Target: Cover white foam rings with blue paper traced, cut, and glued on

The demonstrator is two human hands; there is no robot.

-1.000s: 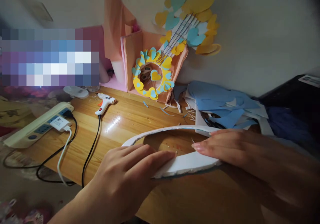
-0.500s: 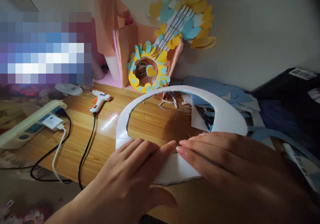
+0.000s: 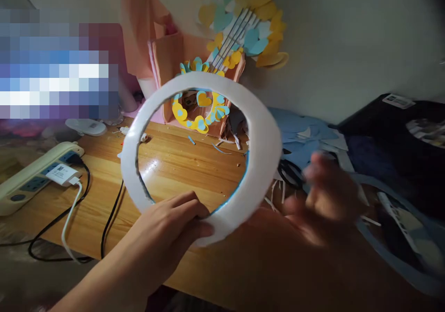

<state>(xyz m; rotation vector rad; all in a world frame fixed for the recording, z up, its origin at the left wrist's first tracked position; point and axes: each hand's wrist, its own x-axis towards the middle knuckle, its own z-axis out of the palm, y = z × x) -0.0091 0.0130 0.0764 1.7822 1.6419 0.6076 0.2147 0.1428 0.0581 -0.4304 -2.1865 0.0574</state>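
Observation:
A white ring [image 3: 264, 149], like a flat foam or board cutout with blue along part of its inner edge, is tilted up over the wooden table. My left hand [image 3: 177, 231] grips its lower rim, thumb on the near face and fingers curled through the opening. To the right of the ring, my right hand [image 3: 323, 205] is in the air, blurred, holding nothing I can see, fingers apart. Beyond its fingertips are the black handles of scissors [image 3: 291, 173]. Behind the ring's left side a glue gun [image 3: 144, 137] is mostly hidden, its black cord [image 3: 113, 219] running down the table.
A power strip [image 3: 41, 175] with a white charger [image 3: 62, 175] and cables lies at left. Behind the ring stands a pink cardboard structure [image 3: 167, 54] with yellow and blue paper hearts [image 3: 255, 41]. Blue sheets [image 3: 302, 126] and paper scraps lie at right, near a blue-grey ring [image 3: 385, 261].
The ring has been tipped up toward me and shifted left, held by the left hand. My right hand has let go of its rim and moved right. The view has shifted slightly.

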